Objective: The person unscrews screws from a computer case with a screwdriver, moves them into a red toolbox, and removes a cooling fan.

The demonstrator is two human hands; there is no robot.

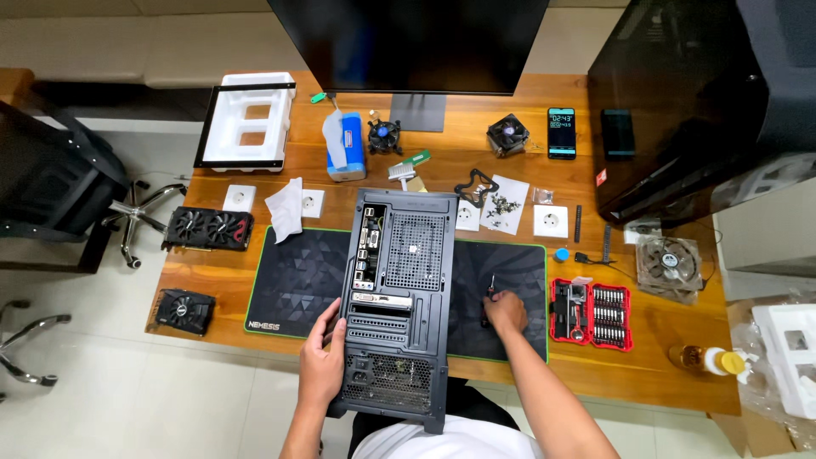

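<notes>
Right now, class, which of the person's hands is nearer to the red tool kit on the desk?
Right. The right hand rests on the mat on a screwdriver, just left of the red tool kit. The left hand grips the computer case, on its far side.

A black computer case [395, 297] is laid on a dark desk mat [293, 280]. Its left edge is gripped by the left hand [321, 361]; a screwdriver [488, 297] is grasped by the right hand [506, 312], just right of the case.
</notes>
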